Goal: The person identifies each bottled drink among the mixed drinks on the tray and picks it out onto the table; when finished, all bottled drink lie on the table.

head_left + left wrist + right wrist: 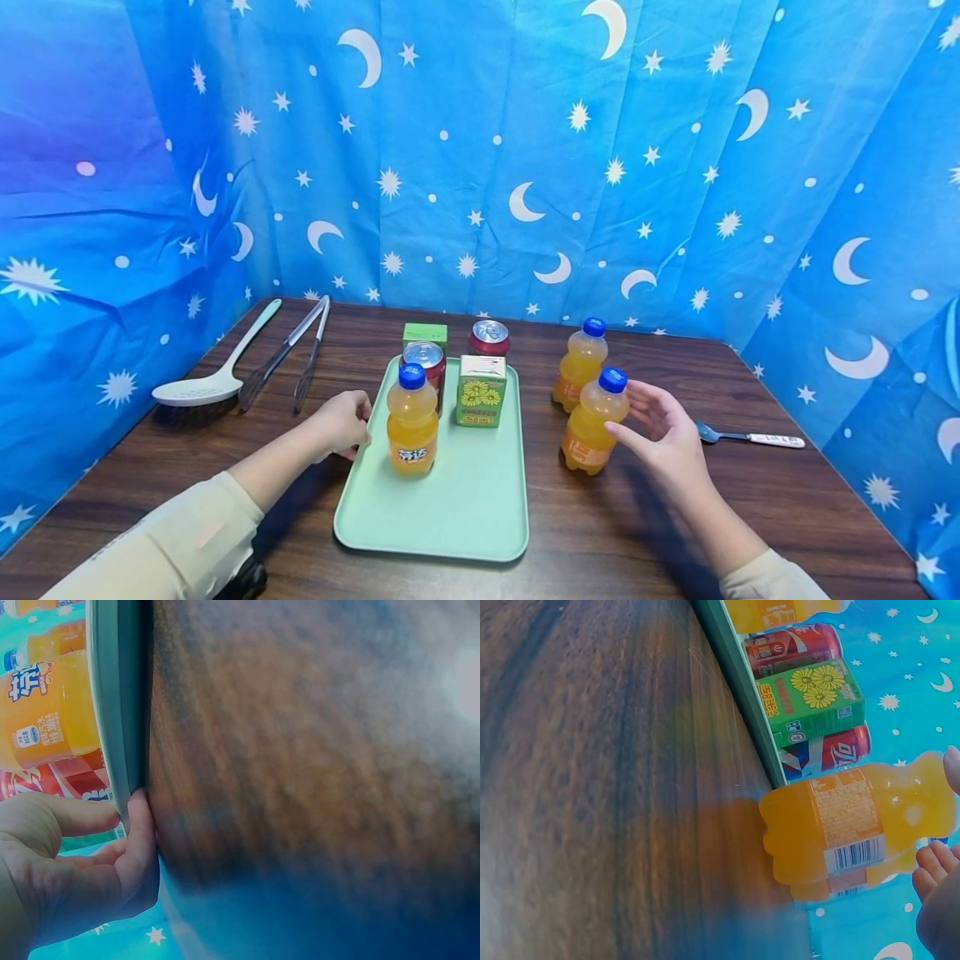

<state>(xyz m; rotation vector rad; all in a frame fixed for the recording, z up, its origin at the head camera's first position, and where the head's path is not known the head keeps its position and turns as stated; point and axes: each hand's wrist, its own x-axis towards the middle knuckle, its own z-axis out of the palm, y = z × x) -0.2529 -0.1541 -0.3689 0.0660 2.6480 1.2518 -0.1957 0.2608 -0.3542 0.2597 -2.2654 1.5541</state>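
My left hand (341, 423) pinches the left rim of a pale green tray (450, 521) between thumb and fingers, and the left wrist view shows this hand (82, 862) at the tray's edge (116, 697). On the tray stand an orange soda bottle (412, 429), a green drink carton (481, 396) and red cans (435, 367). Right of the tray, my right hand (671, 442) is spread beside the nearer of two orange soda bottles (588, 433), thumb in front and fingers behind. In the right wrist view, its fingers (934, 866) lie close to that upright bottle (847, 832); contact is unclear.
Behind it stands the other orange soda bottle (581, 362). A slotted spatula (202, 387) and metal tongs (288, 350) lie at the left. A fork-like utensil (750, 437) lies at the right. A second green carton (425, 333) and a red can (490, 337) stand at the tray's far end.
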